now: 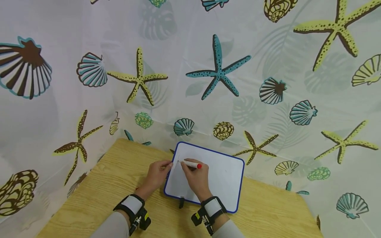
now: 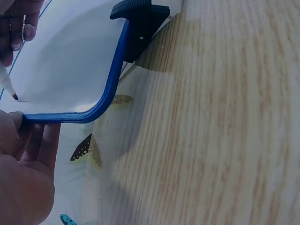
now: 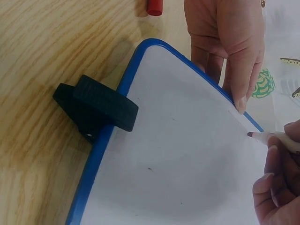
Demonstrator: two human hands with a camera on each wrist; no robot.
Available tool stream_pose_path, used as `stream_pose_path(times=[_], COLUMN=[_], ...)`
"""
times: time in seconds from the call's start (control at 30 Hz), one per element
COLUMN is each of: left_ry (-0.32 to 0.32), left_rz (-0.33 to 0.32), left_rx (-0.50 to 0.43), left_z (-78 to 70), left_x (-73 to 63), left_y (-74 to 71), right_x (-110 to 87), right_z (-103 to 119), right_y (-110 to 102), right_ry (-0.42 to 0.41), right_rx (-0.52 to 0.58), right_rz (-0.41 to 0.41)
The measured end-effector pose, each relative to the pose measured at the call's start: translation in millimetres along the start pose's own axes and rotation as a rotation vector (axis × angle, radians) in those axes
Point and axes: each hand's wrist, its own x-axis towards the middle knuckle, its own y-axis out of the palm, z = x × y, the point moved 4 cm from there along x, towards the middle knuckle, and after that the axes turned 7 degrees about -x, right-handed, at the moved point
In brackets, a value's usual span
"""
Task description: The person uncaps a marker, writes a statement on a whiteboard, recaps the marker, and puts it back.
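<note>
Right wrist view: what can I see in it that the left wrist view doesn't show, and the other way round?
Only the right wrist view shows the red cap-like piece on the wooden table and the green printed motif on the pale backdrop.

Only the left wrist view shows the teal patch of print at its bottom edge.

Both show the blue-rimmed whiteboard, the black clip on its rim, the left hand pinching its edge, the right hand holding the marker, the table and the backdrop.

The left hand (image 2: 27,180) pinches the blue-rimmed whiteboard (image 2: 70,61) near the white marker (image 2: 6,83).
</note>
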Motion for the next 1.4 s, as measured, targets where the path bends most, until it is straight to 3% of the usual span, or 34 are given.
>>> stream_pose_path(times=[0.5, 0.97, 1.4], left_ry=[-0.022, 0.000, -0.010], left_rz=[-0.023, 0.008, 0.014], left_rx=[0.010, -0.001, -0.018], left_z=[3.1, 3.9, 5.4], left_x=[1.3, 2.8, 3.0], left_y=[-6.5, -3.2, 0.8], right_x=[0.8, 4.3, 3.4], right_z=[-7, -6, -9], right_y=[-6, -15, -17], right_ry=[0.031, -0.015, 0.023], right_rx=[-0.021, -0.010, 0.000], right_rz=[-0.019, -0.071, -0.059])
